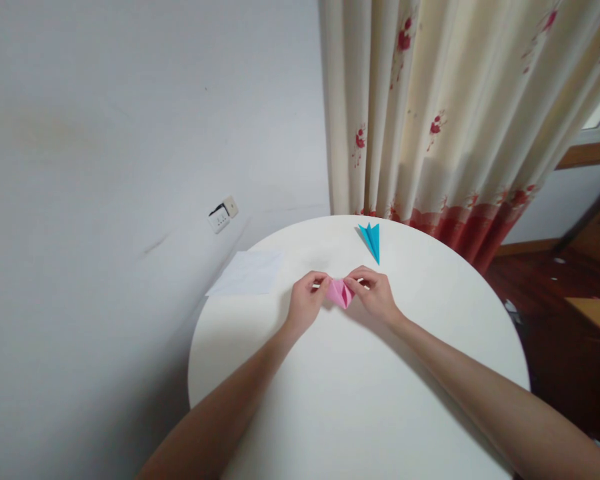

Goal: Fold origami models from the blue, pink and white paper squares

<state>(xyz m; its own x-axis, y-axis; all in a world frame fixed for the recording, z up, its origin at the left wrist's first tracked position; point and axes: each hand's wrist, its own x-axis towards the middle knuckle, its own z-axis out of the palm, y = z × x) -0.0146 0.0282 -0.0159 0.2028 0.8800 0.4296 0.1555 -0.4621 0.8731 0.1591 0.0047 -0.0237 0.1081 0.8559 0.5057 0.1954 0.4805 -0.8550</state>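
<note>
Centrally, a small folded pink paper piece [341, 292] sits just above the round white table [360, 400], pinched between both hands. Left hand [306, 301]: fingers curled narrow, thumb and forefinger closed on the paper's left edge. Right hand [375, 293]: fingers likewise drawn in tight, tips gripping the right edge. Whether the paper touches the tabletop cannot be told. Beyond the right hand, near the far rim, lies a folded blue paper dart [371, 241]. A flat white paper sheet [247, 273] lies at the table's left edge. Behind hangs a cream floral curtain [455, 113].
</note>
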